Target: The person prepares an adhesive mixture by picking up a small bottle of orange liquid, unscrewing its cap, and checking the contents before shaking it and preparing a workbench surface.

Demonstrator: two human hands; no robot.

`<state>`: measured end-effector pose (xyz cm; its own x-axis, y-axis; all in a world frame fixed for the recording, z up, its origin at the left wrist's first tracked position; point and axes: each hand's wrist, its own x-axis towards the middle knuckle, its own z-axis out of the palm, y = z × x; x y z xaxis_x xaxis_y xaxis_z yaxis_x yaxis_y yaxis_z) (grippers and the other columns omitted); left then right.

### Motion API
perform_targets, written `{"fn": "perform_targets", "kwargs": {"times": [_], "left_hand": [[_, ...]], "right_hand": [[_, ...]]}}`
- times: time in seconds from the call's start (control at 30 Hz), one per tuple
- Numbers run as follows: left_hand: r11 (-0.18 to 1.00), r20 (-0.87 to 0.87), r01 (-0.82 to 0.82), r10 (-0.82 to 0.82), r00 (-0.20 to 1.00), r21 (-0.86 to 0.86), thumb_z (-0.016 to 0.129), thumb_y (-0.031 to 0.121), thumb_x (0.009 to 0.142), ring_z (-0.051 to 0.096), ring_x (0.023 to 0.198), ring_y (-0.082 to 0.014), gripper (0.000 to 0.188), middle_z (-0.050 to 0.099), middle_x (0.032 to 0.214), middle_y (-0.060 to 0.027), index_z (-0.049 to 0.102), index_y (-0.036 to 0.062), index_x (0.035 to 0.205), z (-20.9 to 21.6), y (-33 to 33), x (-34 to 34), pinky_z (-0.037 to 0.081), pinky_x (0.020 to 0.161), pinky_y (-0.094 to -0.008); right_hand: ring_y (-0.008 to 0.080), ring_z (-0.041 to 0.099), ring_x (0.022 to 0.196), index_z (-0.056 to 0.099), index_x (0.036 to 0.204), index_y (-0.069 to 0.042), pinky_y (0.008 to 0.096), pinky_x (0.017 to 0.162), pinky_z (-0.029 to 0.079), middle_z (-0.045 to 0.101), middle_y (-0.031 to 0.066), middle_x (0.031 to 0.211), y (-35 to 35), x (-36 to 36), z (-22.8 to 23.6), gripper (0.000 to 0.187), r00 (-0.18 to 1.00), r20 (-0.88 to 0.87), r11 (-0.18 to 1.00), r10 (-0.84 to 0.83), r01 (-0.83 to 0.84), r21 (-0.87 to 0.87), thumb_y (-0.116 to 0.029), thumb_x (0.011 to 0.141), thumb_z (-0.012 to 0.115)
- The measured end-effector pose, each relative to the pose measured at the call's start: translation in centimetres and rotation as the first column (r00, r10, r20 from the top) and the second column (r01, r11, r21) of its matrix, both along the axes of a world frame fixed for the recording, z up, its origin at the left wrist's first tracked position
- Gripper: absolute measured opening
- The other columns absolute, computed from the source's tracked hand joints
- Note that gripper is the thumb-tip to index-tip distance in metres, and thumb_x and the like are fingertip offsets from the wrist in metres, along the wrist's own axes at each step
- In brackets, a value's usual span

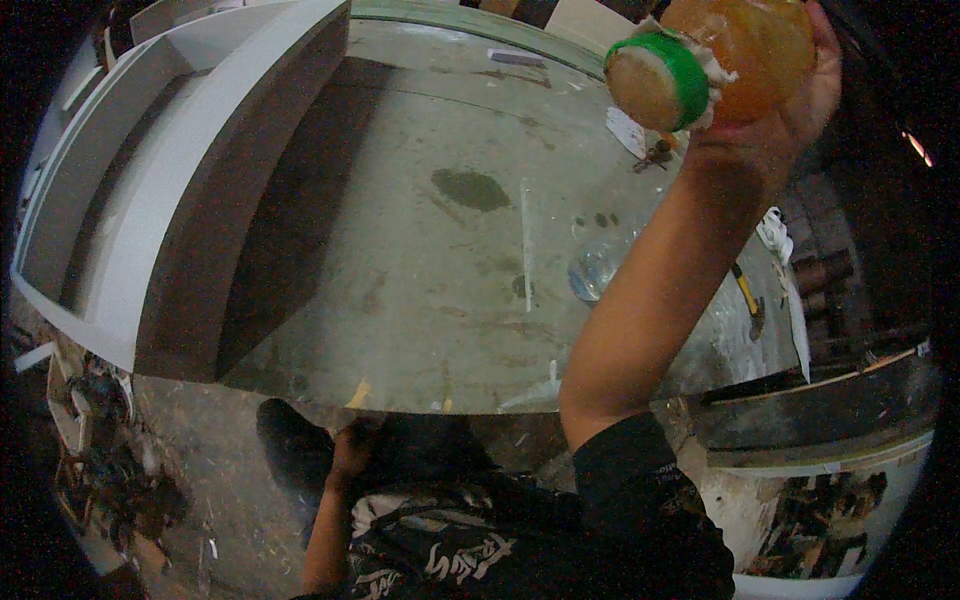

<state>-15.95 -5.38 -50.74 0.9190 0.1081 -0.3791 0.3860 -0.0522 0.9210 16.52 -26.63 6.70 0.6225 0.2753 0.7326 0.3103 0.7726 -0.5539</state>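
Raised high at the upper right, my right hand is closed round an orange-amber plastic bottle. Its green screw cap points left toward the camera, and pale dried flakes cling to its neck. Most of the right fingers are hidden behind the bottle. My left hand hangs low by the near table edge, in shadow; its fingers are too dark to read. Just beyond it, a small yellow piece shows at the table edge; whether the hand touches it I cannot tell.
A stained grey-green tabletop spreads before me. A long white-and-brown open box frame stands on its left. Under my right forearm are a clear plastic container and a yellow-handled tool. White scraps lie farther back.
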Motion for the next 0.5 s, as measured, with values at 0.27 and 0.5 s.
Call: {"fn": "perform_targets", "kwargs": {"times": [0.27,0.5], "left_hand": [[0.96,-0.03,0.079,-0.073,0.997,0.269,0.067,0.021,0.087,0.066,0.102,-0.0335,0.03,0.07,0.104,-0.0198,0.065,0.0017,0.11,1.3,0.3,0.4,0.051,0.087,-0.0395],[0.991,0.09,0.017,-0.029,0.996,0.131,0.064,0.015,0.088,0.066,0.099,-0.0284,0.027,0.07,0.105,-0.0179,0.064,0.001,0.111,-1.0,0.5,-0.2,0.05,0.087,-0.038]], "right_hand": [[0.0224,0.058,0.083,0.055,0.1,-0.004,0.0361,0.075,0.051,0.058,0.0097,0.09,-0.4,0.2,0.5,0.038,1.0,0.006,1.0,-0.002,0.002,-0.01,-0.039,0.089,0.059],[0.0223,0.057,0.083,0.055,0.098,-0.004,0.036,0.075,0.051,0.057,0.0094,0.089,-0.7,0.3,0.6,0.037,1.0,0.008,1.0,0.0,0.0,-0.015,-0.039,0.089,0.059]]}}
